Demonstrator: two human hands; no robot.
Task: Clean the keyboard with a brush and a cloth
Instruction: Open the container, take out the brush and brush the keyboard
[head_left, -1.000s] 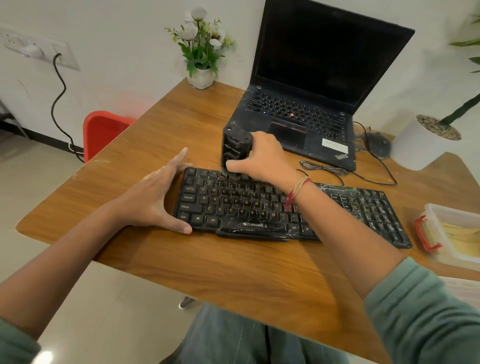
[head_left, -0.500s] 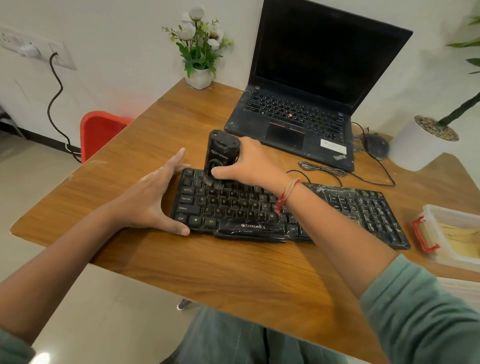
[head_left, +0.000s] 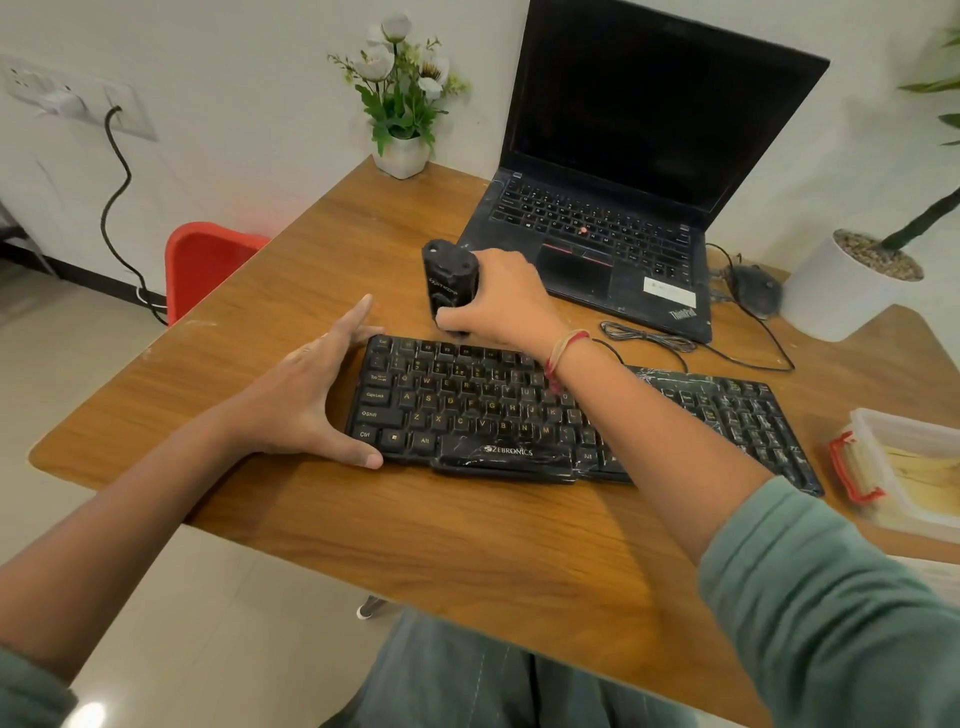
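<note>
R hand (head_left: 506, 301) grips brush (head_left: 449, 283) at keyboard (head_left: 467, 410) top edge — L hand (head_left: 306, 395) wide, touching left end.

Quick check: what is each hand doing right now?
Left hand: open, resting against the keyboard's left end.
Right hand: gripping the black brush.

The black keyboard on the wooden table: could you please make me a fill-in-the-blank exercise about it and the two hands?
The right hand grips a chunky black ____.
The left hand, fingers straight, rests against the black plastic keyboard's ____ end.
The brand printed on the keyboard is ____.
Missing: brush; left; ZEBRONICS.
</note>
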